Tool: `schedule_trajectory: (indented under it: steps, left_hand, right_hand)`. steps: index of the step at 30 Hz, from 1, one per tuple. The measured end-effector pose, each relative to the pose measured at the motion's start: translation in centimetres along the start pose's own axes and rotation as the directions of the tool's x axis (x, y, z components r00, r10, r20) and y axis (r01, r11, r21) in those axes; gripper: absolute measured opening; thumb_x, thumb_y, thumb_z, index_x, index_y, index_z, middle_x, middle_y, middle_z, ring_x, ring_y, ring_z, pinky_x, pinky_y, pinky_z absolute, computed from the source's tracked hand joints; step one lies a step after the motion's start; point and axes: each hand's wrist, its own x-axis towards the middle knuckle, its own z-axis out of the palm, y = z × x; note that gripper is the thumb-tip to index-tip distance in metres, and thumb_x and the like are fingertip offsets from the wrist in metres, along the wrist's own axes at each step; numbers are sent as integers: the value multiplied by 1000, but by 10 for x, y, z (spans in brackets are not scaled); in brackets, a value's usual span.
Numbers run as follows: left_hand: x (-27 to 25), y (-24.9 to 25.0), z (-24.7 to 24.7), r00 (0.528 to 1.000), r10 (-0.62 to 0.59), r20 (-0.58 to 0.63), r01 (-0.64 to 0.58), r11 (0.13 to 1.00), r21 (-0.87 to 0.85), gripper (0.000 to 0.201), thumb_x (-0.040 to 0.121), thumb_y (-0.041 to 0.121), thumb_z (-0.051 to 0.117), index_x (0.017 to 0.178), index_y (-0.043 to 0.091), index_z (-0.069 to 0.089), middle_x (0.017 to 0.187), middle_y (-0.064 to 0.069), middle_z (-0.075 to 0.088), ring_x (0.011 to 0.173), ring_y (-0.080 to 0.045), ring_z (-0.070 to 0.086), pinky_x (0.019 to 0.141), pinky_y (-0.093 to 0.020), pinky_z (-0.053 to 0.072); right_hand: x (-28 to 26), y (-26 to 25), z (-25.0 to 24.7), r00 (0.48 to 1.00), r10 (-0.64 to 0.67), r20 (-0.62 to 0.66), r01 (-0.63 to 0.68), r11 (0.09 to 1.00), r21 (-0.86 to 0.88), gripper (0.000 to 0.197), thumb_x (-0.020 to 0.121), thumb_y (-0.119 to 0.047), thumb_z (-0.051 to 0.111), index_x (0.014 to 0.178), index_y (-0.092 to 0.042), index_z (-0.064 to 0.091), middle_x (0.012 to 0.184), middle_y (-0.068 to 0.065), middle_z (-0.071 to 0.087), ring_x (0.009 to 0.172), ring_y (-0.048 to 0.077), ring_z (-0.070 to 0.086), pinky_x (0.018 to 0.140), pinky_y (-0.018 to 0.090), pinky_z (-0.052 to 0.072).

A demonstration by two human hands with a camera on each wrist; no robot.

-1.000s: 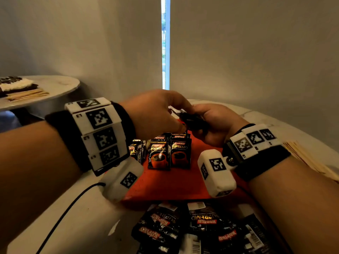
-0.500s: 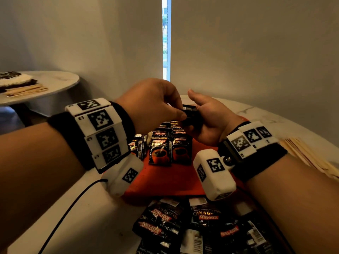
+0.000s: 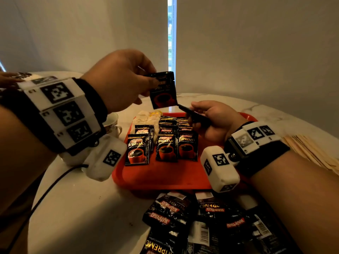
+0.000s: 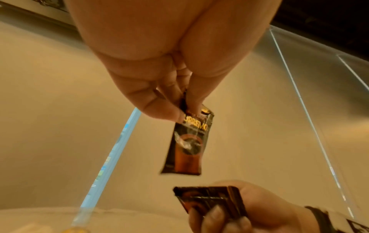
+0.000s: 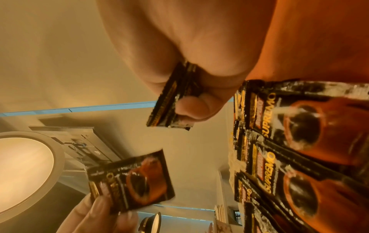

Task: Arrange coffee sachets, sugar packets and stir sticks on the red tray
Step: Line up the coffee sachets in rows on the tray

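Sachets sit in both hands above the far half of the red tray [image 3: 161, 176]. The left hand [image 3: 119, 79] is raised, thumb and fingers pinching one coffee sachet [image 3: 163, 92] by its top edge so it hangs upright, cup picture showing. Just below and to the right, the right hand [image 3: 214, 121] curls around a thin stack of sachets [image 3: 194, 114] held nearly flat, apart from the hanging one. On the tray, rows of sachets [image 3: 165, 143] run from its middle toward the far edge, with pale sugar packets [image 3: 146, 116] at the far left corner. A loose heap of sachets [image 3: 201, 222] lies on the marble table [image 3: 88, 208] off the tray's near edge. Wooden stir sticks [image 3: 311, 151] lie at the table's right edge, a cup [image 3: 111, 123] left of the tray. Plain walls meet behind at a narrow bright window strip [image 3: 172, 33].
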Motion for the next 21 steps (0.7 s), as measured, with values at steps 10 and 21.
schedule_trajectory:
  steps: [10, 21]
  left_hand:
    - [1, -39, 2, 891, -298, 342, 140, 898, 416, 10, 90, 23, 72, 97, 27, 66, 72, -3, 73, 47, -8, 58, 50, -20, 45]
    - [1, -59, 24, 800, -444, 403, 156, 804, 574, 12, 94, 17, 65, 97, 29, 62, 51, 2, 63, 42, -10, 55, 46, -21, 47]
  right_hand:
    - [32, 11, -46, 933, -84, -350, 89, 996, -2, 10, 95, -15, 60, 94, -6, 64, 82, 11, 65, 56, 18, 61, 42, 25, 46]
    - [49, 25, -58, 917, -34, -398, 2, 997, -81, 29, 86, -18, 65, 113, -5, 69, 107, 16, 74, 87, 28, 72, 81, 41, 57]
